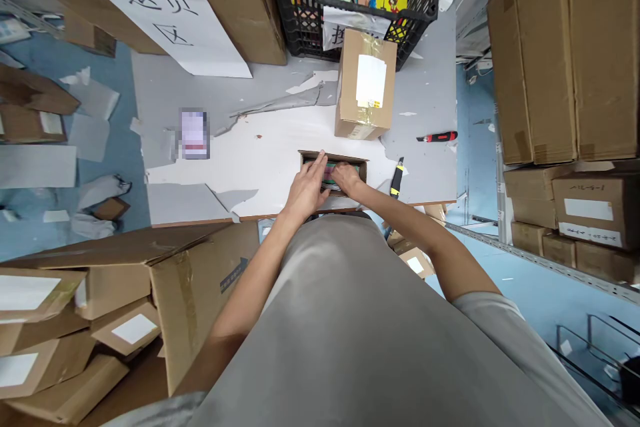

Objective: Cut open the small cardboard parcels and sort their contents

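Close to the table's front edge stands a small open cardboard box point(364, 173), its flaps not visible from here. Green and pink items, possibly books, show inside, mostly covered by my hands. My left hand point(309, 185) reaches over the box's left end, fingers stretched out and lying against the contents. At the box's middle and right, my right hand point(347, 178) dips in with curled fingers, their tips hidden. Just right of the box lies a yellow-and-black utility knife point(397, 178).
A taped carton point(366, 85) stands behind the open box, before a black crate point(303, 27) of books. A red utility knife point(438, 137) lies at right. A large box point(195, 293) of parcels sits lower left; stacked cartons point(550, 67) rise at right.
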A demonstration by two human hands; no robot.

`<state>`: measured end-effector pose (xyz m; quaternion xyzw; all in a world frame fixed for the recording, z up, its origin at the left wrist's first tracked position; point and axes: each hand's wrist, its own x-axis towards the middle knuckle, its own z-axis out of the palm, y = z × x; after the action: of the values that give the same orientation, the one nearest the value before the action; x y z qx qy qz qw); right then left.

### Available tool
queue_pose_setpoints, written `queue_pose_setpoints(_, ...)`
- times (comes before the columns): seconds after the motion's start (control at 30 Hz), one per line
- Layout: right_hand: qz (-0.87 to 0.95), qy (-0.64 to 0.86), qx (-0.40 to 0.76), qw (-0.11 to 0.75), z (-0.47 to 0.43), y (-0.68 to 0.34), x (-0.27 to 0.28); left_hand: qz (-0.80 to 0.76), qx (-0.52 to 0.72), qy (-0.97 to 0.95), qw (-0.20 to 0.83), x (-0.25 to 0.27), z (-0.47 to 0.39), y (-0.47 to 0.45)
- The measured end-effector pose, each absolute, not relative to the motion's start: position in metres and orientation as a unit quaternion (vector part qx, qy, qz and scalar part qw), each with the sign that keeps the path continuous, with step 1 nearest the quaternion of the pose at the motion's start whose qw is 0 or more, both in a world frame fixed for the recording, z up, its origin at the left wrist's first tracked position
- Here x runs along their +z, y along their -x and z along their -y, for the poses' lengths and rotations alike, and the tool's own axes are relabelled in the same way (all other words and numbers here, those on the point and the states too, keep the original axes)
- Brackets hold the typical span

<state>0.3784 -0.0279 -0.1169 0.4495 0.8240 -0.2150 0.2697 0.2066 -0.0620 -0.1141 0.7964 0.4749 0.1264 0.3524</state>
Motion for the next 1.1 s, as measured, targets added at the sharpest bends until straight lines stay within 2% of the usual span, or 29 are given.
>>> queue_pose_setpoints(0.17, -0.8, -0.504, -0.172, 0.276, 0.041, -0.387, -0.097, -0.486, 0.115, -0.795, 0.345, -0.11, 0.064, -0.205)
queue_pose_setpoints(0.3, -0.787, -0.533, -0.167, 0.261, 0.057, -0.399, -0.055, -0.487, 0.128, -0.792, 0.345, -0.109, 0.066, -0.204)
queue_pose_setpoints(0.57, -0.744, -0.623, -0.146, 0.195, 0.09, -0.431, 0.025, -0.5, 0.322, -0.709, 0.379, -0.093, 0.066, -0.188)
queue_pose_setpoints(0.7, -0.699, -0.692, -0.169, 0.067, 0.1, -0.449, 0.036, -0.523, 0.402, -0.562, 0.498, -0.086, 0.067, -0.188)
queue_pose_setpoints(0.83, -0.647, -0.718, -0.231, -0.112, 0.102, -0.457, 0.038, -0.485, 0.388, -0.494, 0.609, -0.076, 0.066, -0.199)
queue_pose_setpoints(1.1, -0.443, -0.653, -0.483, -0.378, 0.089, -0.435, 0.011, -0.351, 0.345, -0.334, 0.804, -0.045, 0.065, -0.202)
